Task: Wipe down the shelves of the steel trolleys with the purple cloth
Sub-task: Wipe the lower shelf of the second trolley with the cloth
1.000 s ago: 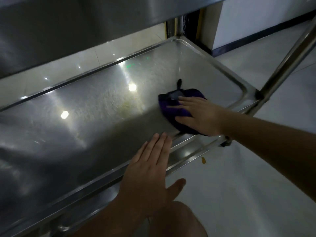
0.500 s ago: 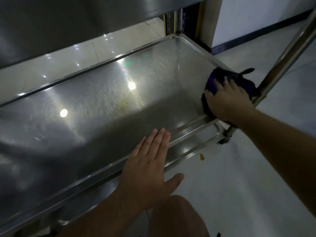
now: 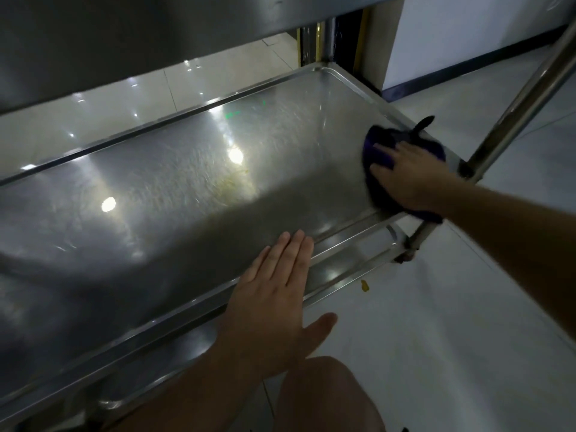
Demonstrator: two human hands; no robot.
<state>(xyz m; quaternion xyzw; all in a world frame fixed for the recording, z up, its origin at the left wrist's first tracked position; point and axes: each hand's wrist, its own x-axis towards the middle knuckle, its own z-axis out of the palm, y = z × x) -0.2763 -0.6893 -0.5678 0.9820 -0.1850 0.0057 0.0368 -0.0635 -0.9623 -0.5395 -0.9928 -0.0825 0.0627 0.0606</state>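
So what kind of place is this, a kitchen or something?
Probably a back room of a canteen or commercial kitchen, though no cooking gear shows. The clues: a steel trolley shelf being wiped with a purple cloth, a glossy pale tiled floor, and plain white walls with a dark skirting.

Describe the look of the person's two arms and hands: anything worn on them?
Both arms are bare to the frame edge: no sleeves, gloves, watch or rings show on the left hand or the right hand. Nails look short and unpainted.
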